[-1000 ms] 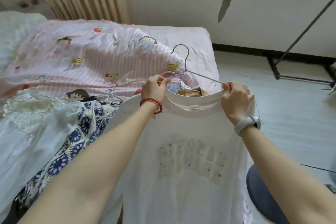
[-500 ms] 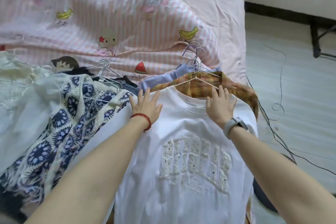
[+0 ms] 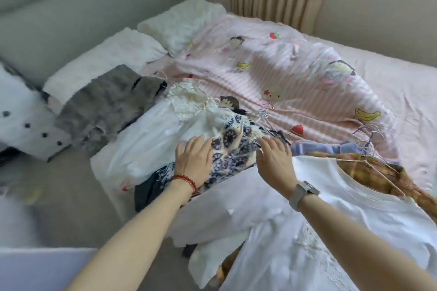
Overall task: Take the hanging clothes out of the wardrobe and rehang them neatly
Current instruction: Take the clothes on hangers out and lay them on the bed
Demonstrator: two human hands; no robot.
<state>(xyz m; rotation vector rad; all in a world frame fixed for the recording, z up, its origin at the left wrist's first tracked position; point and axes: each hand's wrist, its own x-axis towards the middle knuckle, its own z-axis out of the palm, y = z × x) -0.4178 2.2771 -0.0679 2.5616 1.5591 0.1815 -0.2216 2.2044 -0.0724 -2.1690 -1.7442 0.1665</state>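
Nearest the viewer, a white T-shirt (image 3: 354, 215) with an embossed chest design is seen laid flat over the edge of the bed (image 3: 402, 87), its neckline threaded on a thin wire hanger (image 3: 369, 165). Under its collar a plaid shirt (image 3: 383, 172) is spread, and a lilac garment (image 3: 319, 149) lies just beyond that. This pile appears to be dealt with for the moment.

Just past the T-shirt, the left hand (image 3: 194, 160) and the right hand (image 3: 275, 160) are held flat, palms down, with the fingers of both straight and slightly spread, and nothing is gripped. A blue-and-white patterned garment (image 3: 233, 149) is found between and under the two hands; the left fingers (image 3: 189, 146) reach onto a sheer white dress (image 3: 153, 139) beside it, and the right fingers (image 3: 267, 143) rest on the patterned cloth's upper edge, near a cluster of wire hangers (image 3: 260, 116).

Farther left, a grey garment (image 3: 106, 104) and a white coat with dark buttons (image 3: 28, 125) are left in a heap.

The clothes are judged to be out of the wardrobe and lying on the pink striped quilt (image 3: 295, 82); nearly all the rehanging is judged to remain. No wardrobe rail is visible.
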